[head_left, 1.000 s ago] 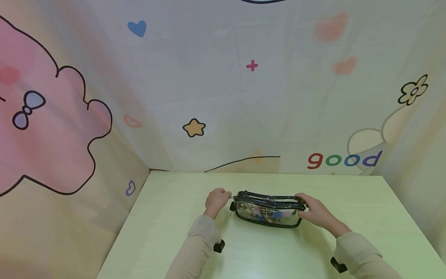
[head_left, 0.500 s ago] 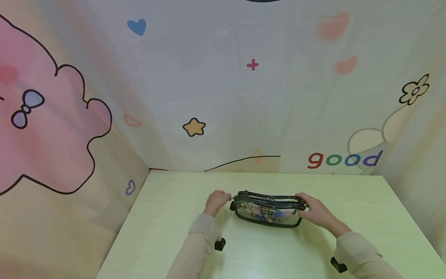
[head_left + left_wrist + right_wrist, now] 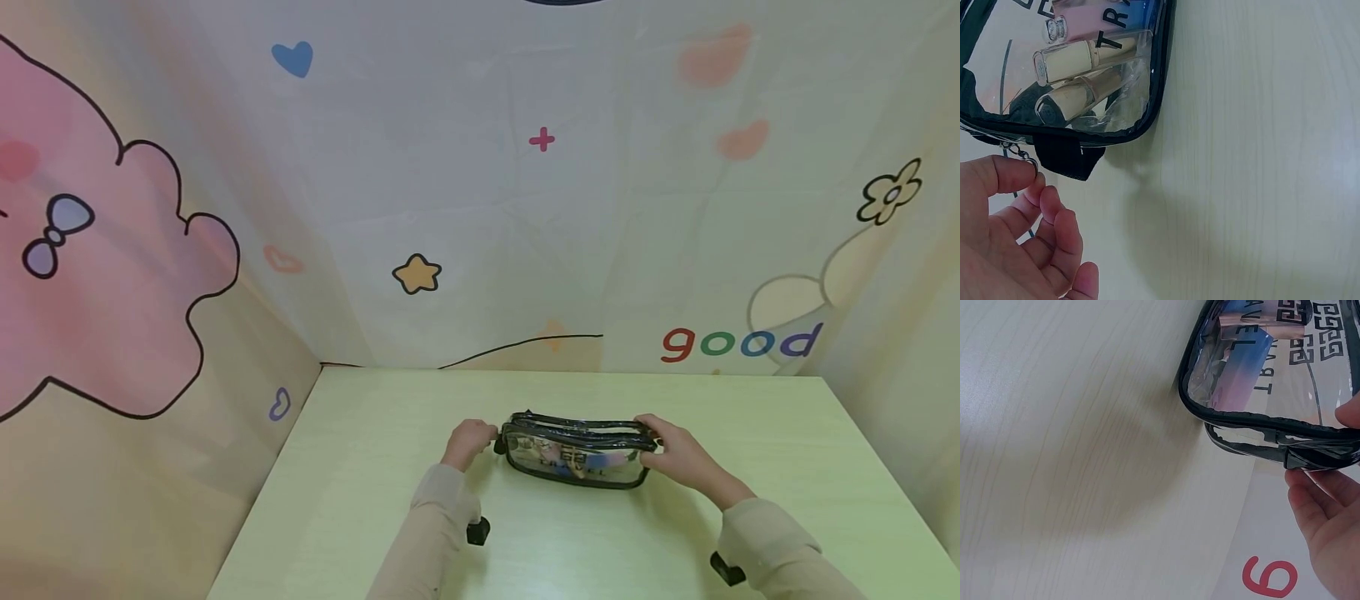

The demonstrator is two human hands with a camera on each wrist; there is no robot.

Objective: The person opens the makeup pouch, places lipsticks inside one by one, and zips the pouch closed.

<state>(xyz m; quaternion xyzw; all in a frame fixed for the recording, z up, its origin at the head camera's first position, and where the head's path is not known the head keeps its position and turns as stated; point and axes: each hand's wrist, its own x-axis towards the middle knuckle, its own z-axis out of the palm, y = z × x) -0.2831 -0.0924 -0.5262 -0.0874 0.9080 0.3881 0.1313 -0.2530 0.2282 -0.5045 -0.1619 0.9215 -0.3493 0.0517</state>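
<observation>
A clear travel pouch (image 3: 577, 465) with black trim stands on the table, with several cosmetic tubes inside, among them a pink-and-blue one. My left hand (image 3: 468, 442) is at its left end. In the left wrist view the thumb and index finger pinch the metal zipper pull (image 3: 1032, 164), beside a black fabric tab (image 3: 1066, 156). At the opposite end, my right hand (image 3: 681, 460) grips the pouch's upper corner, thumb on the front and fingers behind. Through the plastic, two tubes with clear caps (image 3: 1063, 64) show in the left wrist view.
The pale wood-grain table (image 3: 360, 467) extends around the pouch on all sides. Behind it hangs a printed cloth backdrop (image 3: 480, 208) with a star and the word "good". Patterned cloth also covers both sides.
My left hand has shifted slightly down toward the front at the pouch's left end. The right hand and the pouch stay nearly where they were.
</observation>
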